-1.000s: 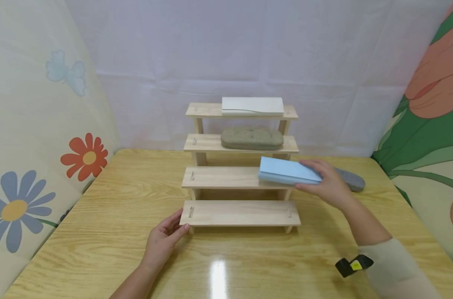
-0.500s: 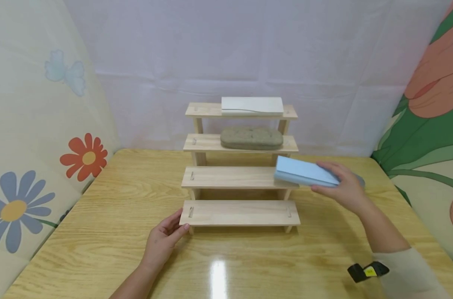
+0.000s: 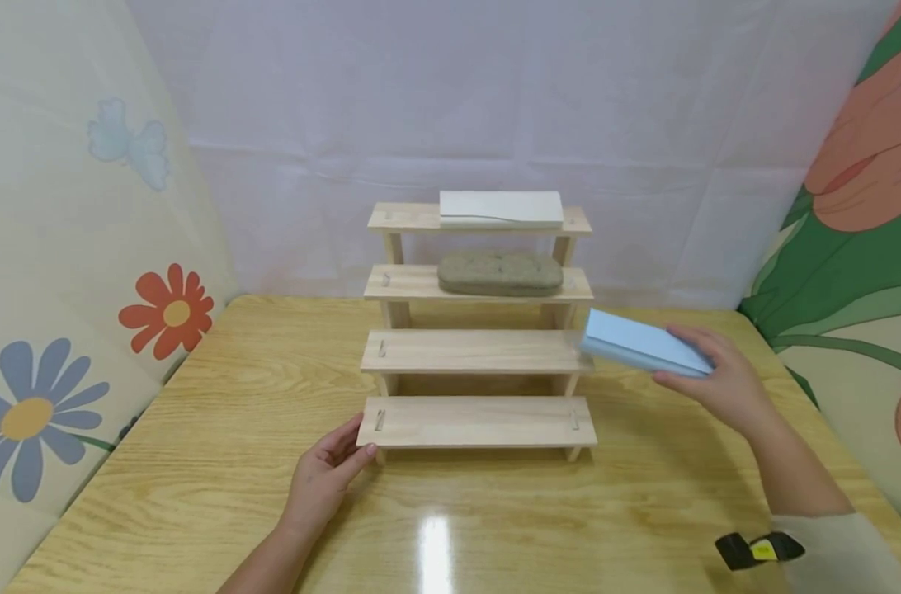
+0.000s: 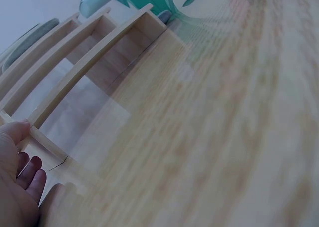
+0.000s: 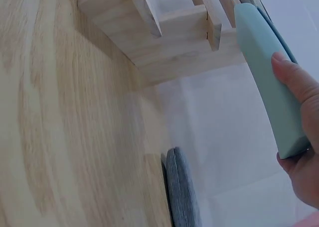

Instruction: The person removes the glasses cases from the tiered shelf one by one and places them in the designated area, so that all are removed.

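Blue case [image 3: 643,345], one: pinched in right hand [image 3: 724,384], aloft, tilted, beside right end of wooden rack [image 3: 469,351]. Left hand [image 3: 320,483] grips rack's near-left corner. Likely step: case transfer; next calls for firm hold, level set-down.

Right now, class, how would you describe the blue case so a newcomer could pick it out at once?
On the table stands a stepped wooden rack. Near the right end of its second-lowest shelf, the right hand grips the blue case. Its pale blue sets it apart from the rack's white case and rounded olive case, and the grey item.
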Demonstrator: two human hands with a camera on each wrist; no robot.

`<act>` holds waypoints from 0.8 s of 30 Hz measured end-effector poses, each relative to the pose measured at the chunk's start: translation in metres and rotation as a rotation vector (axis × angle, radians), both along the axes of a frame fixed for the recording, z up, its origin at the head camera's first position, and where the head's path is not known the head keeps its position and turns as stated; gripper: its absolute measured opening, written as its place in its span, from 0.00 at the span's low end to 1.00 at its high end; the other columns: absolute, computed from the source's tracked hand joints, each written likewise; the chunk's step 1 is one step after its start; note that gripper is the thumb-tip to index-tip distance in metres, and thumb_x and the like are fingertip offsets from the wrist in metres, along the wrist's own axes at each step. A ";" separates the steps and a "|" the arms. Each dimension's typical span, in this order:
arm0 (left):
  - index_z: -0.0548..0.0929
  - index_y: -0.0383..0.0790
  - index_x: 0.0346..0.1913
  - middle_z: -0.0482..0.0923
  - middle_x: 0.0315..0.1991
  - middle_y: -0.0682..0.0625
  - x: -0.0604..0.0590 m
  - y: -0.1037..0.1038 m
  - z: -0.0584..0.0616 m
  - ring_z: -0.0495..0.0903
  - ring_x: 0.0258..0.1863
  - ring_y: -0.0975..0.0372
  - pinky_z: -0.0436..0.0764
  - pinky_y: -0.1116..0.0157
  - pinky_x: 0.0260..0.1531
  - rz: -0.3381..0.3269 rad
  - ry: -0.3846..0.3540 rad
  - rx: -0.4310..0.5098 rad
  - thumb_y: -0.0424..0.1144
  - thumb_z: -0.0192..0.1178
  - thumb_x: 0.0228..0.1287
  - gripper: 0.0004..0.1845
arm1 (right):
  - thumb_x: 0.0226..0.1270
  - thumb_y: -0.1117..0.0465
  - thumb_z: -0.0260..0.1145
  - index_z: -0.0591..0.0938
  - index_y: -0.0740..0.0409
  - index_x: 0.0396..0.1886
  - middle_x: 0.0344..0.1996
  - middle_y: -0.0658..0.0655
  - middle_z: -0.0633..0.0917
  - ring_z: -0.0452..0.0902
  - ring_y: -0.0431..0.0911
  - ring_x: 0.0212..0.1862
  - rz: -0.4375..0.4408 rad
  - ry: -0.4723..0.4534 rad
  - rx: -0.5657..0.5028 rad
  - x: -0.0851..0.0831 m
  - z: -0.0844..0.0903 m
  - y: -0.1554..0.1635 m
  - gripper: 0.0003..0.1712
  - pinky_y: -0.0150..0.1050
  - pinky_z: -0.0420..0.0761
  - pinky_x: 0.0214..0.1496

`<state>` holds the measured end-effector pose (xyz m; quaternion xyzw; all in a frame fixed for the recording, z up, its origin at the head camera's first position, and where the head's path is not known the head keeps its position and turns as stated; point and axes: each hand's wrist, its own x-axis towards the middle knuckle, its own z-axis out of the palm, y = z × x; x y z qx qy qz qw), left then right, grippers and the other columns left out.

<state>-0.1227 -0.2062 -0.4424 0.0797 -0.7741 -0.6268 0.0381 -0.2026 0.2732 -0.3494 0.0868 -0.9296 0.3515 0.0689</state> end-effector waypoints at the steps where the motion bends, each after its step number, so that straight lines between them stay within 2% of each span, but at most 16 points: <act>1: 0.71 0.32 0.67 0.72 0.65 0.38 0.000 0.000 0.000 0.78 0.45 0.80 0.79 0.80 0.46 -0.001 0.003 0.002 0.36 0.66 0.64 0.30 | 0.60 0.47 0.73 0.66 0.60 0.72 0.69 0.71 0.66 0.62 0.67 0.65 -0.006 0.003 -0.002 0.001 -0.001 0.002 0.45 0.64 0.68 0.57; 7: 0.71 0.33 0.67 0.73 0.66 0.39 -0.001 -0.001 -0.001 0.78 0.45 0.80 0.79 0.79 0.46 -0.001 -0.016 0.003 0.34 0.65 0.64 0.29 | 0.60 0.50 0.73 0.67 0.61 0.72 0.67 0.73 0.67 0.63 0.67 0.63 -0.028 0.018 -0.001 0.001 -0.010 0.012 0.45 0.62 0.68 0.55; 14: 0.72 0.34 0.67 0.73 0.66 0.40 -0.001 0.000 0.000 0.77 0.45 0.80 0.79 0.79 0.46 0.005 -0.034 -0.009 0.35 0.65 0.64 0.29 | 0.60 0.48 0.73 0.65 0.63 0.72 0.67 0.77 0.66 0.62 0.70 0.63 -0.067 -0.012 0.018 -0.004 -0.026 0.024 0.46 0.64 0.66 0.55; 19: 0.71 0.34 0.67 0.73 0.66 0.39 -0.001 0.000 0.001 0.77 0.45 0.80 0.78 0.80 0.46 0.006 -0.021 -0.007 0.36 0.65 0.64 0.29 | 0.62 0.49 0.72 0.65 0.65 0.72 0.66 0.78 0.66 0.62 0.71 0.62 -0.084 -0.016 0.029 -0.006 -0.037 0.032 0.45 0.65 0.67 0.55; 24: 0.71 0.34 0.68 0.72 0.66 0.39 -0.001 0.000 0.001 0.77 0.44 0.80 0.78 0.81 0.45 0.006 -0.015 -0.004 0.37 0.65 0.65 0.30 | 0.62 0.50 0.71 0.64 0.67 0.72 0.67 0.80 0.63 0.59 0.74 0.64 -0.091 -0.033 0.029 -0.010 -0.047 0.039 0.45 0.69 0.65 0.58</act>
